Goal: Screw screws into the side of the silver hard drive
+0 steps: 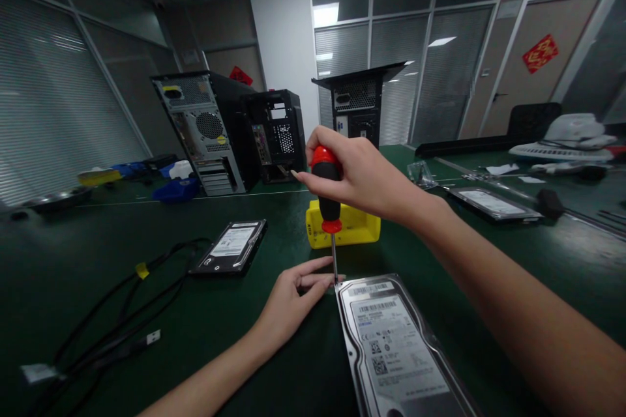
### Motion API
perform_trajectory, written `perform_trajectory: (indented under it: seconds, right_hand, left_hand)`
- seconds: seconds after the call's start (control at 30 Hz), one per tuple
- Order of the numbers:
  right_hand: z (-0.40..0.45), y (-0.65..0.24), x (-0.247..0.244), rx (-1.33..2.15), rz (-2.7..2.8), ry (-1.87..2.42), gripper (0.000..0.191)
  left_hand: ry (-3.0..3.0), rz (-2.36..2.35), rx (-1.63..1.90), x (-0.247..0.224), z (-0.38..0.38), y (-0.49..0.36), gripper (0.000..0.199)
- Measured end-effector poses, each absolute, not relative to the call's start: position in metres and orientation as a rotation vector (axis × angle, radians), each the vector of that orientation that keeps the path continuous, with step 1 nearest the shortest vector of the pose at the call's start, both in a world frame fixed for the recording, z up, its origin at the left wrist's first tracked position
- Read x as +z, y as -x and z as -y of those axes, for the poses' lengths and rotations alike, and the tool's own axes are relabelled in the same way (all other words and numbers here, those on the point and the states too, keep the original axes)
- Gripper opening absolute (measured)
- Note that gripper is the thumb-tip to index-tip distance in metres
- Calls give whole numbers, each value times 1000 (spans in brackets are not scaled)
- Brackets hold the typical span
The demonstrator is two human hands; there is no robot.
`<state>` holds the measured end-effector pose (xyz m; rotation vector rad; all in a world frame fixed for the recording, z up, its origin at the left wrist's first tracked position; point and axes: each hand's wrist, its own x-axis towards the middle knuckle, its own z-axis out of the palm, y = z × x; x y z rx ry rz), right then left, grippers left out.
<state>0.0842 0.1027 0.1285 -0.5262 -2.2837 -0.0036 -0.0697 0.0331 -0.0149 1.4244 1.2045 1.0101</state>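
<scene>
Right grip (355, 166) clamped on screwdriver (328, 203), left grip (288, 301) unclear; yellow bin (360, 227) behind, cables (117, 348) leftward.

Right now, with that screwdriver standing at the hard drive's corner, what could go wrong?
The screwdriver might slip off the corner and jab the left hand, which is close beside the tip. It could also skid across the hard drive and scratch its label.

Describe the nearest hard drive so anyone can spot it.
On the green table, look right of the left hand. The hard drive lies there, label up. Unlike the left drive and right drive, it has a screwdriver at its corner.
</scene>
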Motion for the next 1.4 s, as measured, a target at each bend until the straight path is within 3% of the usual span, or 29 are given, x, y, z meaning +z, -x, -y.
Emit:
perform_trajectory:
  seconds: [0.2, 0.43, 1.4]
  right_hand:
    - [-103, -85, 128, -20, 2284, 495, 25]
    - [-103, -87, 128, -45, 2280, 512, 25]
    - [-101, -89, 130, -59, 2296, 512, 25]
  left_hand:
    - [-1405, -1237, 1031, -17, -33, 69, 65]
    - [-1386, -1262, 1032, -18, -34, 67, 70]
    - [-1419, -1231, 1030, -21, -33, 70, 60]
